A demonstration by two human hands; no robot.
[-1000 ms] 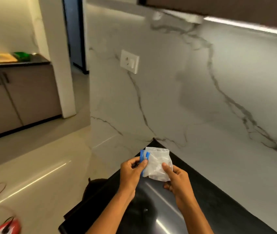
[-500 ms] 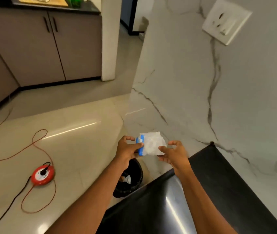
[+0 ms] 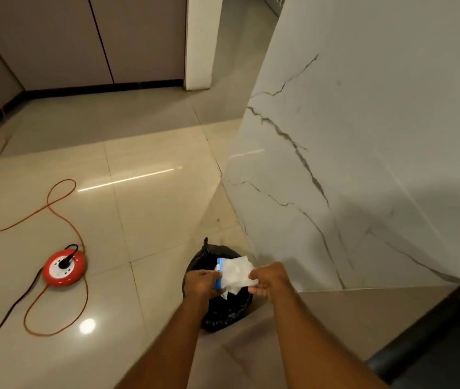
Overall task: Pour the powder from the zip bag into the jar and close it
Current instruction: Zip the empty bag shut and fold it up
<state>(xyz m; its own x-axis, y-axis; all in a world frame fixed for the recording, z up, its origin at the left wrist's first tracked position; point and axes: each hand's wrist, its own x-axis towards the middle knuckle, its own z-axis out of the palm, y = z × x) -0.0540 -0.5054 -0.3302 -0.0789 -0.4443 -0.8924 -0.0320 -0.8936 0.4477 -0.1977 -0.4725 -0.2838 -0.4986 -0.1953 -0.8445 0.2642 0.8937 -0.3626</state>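
The bag [image 3: 234, 273] now hangs over the bin [image 3: 223, 310], off the tabletop [image 3: 434, 332]; left hand [image 3: 200, 283] pinches its nine o'clock edge, right hand [image 3: 269, 279] its three o'clock.

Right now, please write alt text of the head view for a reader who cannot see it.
Two hands hold a zip bag over a black bin on the floor: the left hand pinches its blue zip end, the right hand its other edge. An orange cable reel lies to the left.

Head view, steeply down, floorward
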